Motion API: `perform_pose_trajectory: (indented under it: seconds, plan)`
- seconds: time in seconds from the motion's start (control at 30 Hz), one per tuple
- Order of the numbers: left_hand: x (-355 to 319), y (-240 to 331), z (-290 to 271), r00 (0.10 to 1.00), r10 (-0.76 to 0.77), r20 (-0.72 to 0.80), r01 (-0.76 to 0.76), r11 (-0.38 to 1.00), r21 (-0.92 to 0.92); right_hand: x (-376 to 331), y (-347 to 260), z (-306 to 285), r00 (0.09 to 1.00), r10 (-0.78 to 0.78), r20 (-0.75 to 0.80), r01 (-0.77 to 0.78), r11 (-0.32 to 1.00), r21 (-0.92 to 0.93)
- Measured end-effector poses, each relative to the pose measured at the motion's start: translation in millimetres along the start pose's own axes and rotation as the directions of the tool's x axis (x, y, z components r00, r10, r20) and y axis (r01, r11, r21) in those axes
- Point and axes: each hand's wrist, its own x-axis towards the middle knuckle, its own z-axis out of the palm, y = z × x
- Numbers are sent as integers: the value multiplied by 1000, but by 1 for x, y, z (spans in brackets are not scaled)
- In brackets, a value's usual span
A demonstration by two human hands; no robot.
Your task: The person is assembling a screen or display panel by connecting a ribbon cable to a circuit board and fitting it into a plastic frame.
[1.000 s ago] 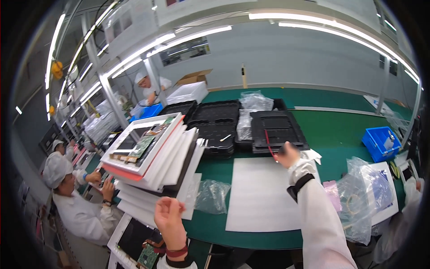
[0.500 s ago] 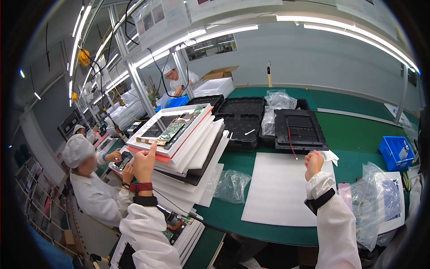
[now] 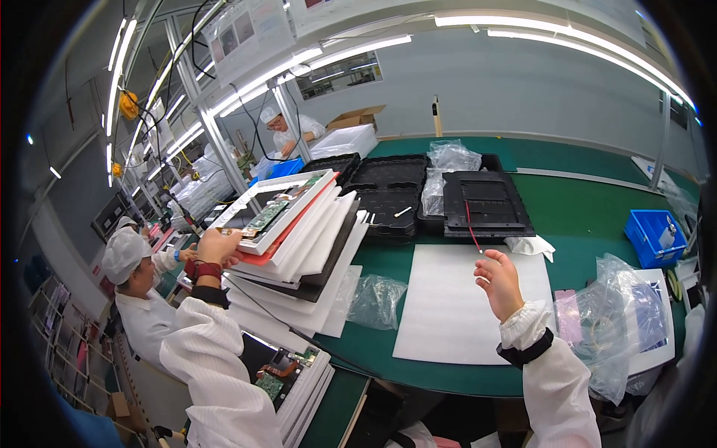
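Observation:
At the near left corner of a white frame (image 3: 302,210) my left hand (image 3: 216,248) has its fingers closed around the edge; their far tips are hidden. A green circuit board (image 3: 266,216) sits inside that frame. The frame tops a leaning stack, above a red sheet (image 3: 297,225) and several white foam sheets (image 3: 317,257). My right hand (image 3: 499,284) holds nothing and hovers over a white foam mat (image 3: 441,321), fingers apart and slightly curled. Just beyond it, a thin red wire (image 3: 470,224) hangs from a black panel (image 3: 502,203).
Black trays (image 3: 381,190) stand at the back. Clear plastic bags lie beside the stack (image 3: 377,302) and at right (image 3: 609,328). A blue bin (image 3: 653,237) is far right. More frames with boards (image 3: 287,373) lie below the stack; a co-worker (image 3: 142,291) sits at left.
My left hand has moved from a raised finger in front of the board to the frame's left corner. My right hand has opened from a closed shape. The whole view has shifted slightly.

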Motion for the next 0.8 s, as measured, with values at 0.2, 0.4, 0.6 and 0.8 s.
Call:
perform_pose_trajectory:
  seconds: [0.2,0.4,0.6,0.8]
  plan:
    - [7,-24,-9,988,-107,109,149,833,-532,-16,-1,0,994,38,105,-39,999,11]
    - [72,-98,-12,967,161,197,151,257,-954,-45,9,4,960,27,279,-59,993,107]
    - [63,-99,-1,964,263,42,20,88,-996,-95,12,-4,904,51,425,-71,997,32]
    - [-38,-40,-17,941,335,-40,-70,79,-994,-123,0,-44,933,80,351,-85,996,0]
